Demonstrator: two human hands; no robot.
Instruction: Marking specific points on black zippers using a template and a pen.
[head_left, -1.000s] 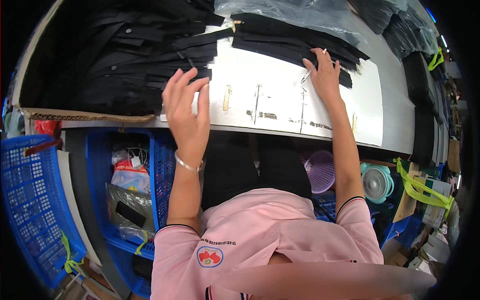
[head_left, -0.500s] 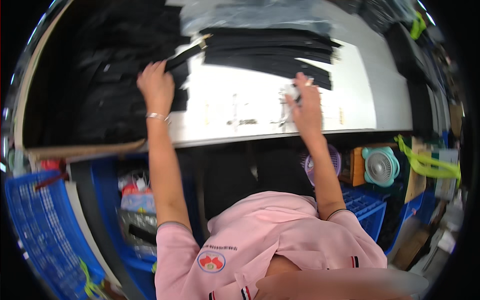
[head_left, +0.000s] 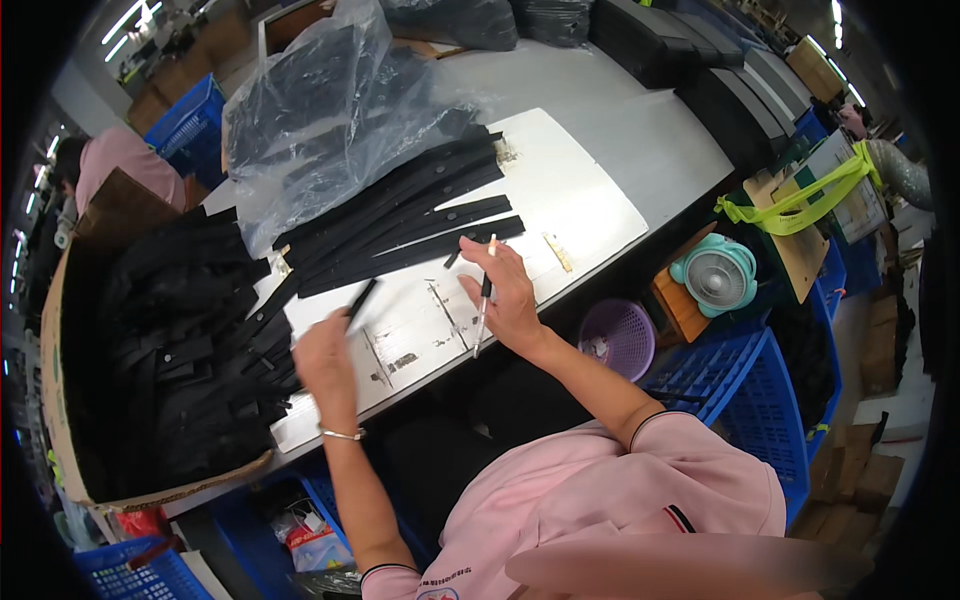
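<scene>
My left hand (head_left: 328, 370), smeared by motion, is closed on one end of a black fabric strip (head_left: 364, 298) at the left part of the white board (head_left: 590, 215). In my right hand (head_left: 510, 305) is a slim pen (head_left: 486, 290) with a white end and a dark grip, held between the fingers above the board. Just past those fingertips shows a short dark piece whose kind I cannot make out. Several long black strips (head_left: 400, 215) with small round spots lie fanned across the board beyond both hands. Left of my left hand, a cardboard box (head_left: 165, 492) holds a heap of black strips (head_left: 180, 340).
Clear plastic sheeting (head_left: 330, 120) covers dark goods at the back. Black stacks (head_left: 645, 45) stand at the far right. Beside the table's near edge are a purple basket (head_left: 617, 335), a turquoise fan (head_left: 716, 272) and blue crates (head_left: 745, 390). Another person (head_left: 125, 165) is at the far left.
The view has turned, so the table now slants. My left hand has come nearer with a strip, away from the row's left end. My right hand still holds the pen, near the strips.
</scene>
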